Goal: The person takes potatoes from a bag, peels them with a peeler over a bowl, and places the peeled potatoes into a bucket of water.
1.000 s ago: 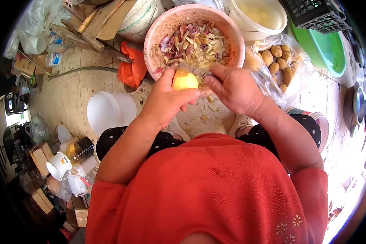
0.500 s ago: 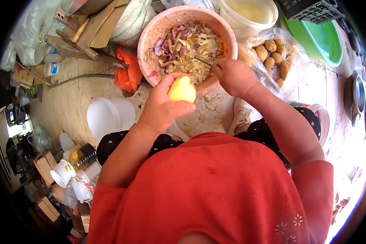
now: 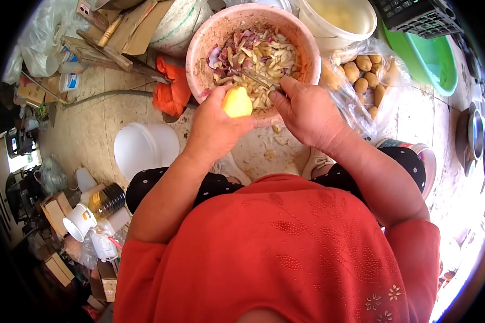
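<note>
My left hand (image 3: pixel 215 121) is closed around a peeled yellow potato (image 3: pixel 237 103) at the near rim of a pink basin (image 3: pixel 198 59). Just to the right, my right hand (image 3: pixel 309 110) grips a slim metal peeler (image 3: pixel 260 78) by its handle end, its blade pointing left above the basin. Blade and potato look apart. Inside the basin lie pale potato peelings (image 3: pixel 275 56) mixed with reddish-purple scraps (image 3: pixel 237 46).
Behind stands a white bucket (image 3: pixel 337 36) with pale contents. Unpeeled potatoes (image 3: pixel 362 63) sit in a clear plastic bag right of the basin, near a green tub (image 3: pixel 452 75). An orange-red bag (image 3: pixel 170 91) and a white bucket (image 3: pixel 140 153) are on the left. Scraps litter the floor.
The potato in my left hand has moved slightly up and left, nearer the basin. My right hand has turned a little, and the peeler's blade has shifted left and up.
</note>
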Action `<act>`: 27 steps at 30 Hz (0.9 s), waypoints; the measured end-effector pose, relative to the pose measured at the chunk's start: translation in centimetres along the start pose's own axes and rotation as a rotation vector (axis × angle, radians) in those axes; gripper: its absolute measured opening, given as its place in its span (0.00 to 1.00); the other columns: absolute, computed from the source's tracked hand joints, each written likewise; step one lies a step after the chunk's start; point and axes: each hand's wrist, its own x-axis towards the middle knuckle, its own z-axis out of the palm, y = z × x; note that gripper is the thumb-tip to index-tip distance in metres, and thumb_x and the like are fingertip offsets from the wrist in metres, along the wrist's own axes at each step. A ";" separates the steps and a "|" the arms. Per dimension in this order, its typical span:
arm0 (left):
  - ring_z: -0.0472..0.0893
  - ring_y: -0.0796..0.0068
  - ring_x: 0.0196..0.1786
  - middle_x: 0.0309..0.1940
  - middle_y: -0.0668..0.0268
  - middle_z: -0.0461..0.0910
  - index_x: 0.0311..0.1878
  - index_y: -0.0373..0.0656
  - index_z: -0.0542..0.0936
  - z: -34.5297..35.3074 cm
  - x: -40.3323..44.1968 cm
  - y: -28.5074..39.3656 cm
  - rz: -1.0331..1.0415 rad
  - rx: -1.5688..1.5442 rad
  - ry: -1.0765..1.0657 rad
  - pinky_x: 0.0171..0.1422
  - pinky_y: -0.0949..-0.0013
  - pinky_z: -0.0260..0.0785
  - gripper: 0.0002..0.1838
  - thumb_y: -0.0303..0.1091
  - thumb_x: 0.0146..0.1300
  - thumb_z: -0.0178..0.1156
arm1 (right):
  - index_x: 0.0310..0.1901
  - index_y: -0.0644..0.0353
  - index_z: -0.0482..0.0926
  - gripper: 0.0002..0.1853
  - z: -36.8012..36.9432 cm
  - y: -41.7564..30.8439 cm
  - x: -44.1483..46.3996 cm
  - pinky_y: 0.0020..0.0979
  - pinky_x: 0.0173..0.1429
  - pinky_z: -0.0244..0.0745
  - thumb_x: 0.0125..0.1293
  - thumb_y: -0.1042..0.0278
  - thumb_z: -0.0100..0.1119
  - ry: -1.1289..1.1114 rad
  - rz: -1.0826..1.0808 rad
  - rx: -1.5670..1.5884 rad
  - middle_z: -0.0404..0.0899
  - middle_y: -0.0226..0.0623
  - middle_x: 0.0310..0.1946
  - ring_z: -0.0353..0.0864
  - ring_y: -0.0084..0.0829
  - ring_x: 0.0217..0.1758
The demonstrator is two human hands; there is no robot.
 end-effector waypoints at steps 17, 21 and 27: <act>0.78 0.74 0.49 0.46 0.61 0.78 0.54 0.35 0.71 0.3 -0.1 -0.7 0.006 -0.101 -0.018 0.52 0.69 0.72 0.27 0.26 0.49 0.68 | 0.39 0.63 0.76 0.16 -0.6 0.2 0.1 0.49 0.47 0.75 0.70 0.57 0.47 -0.041 -0.057 -0.004 0.82 0.51 0.34 0.82 0.52 0.41; 0.77 0.76 0.46 0.45 0.64 0.77 0.56 0.35 0.70 0.5 0.0 0.1 -0.126 -0.442 -0.078 0.51 0.71 0.72 0.30 0.24 0.47 0.69 | 0.37 0.62 0.74 0.15 0.7 -0.2 -1.1 0.50 0.42 0.76 0.69 0.56 0.49 -0.061 -0.126 0.031 0.81 0.49 0.29 0.82 0.53 0.36; 0.76 0.79 0.45 0.43 0.68 0.76 0.56 0.39 0.70 0.2 -1.0 -0.2 -0.127 -0.338 -0.097 0.46 0.75 0.72 0.31 0.20 0.45 0.68 | 0.36 0.62 0.75 0.14 1.5 2.2 0.8 0.50 0.43 0.74 0.70 0.58 0.49 -0.112 -0.045 -0.083 0.79 0.52 0.28 0.80 0.54 0.37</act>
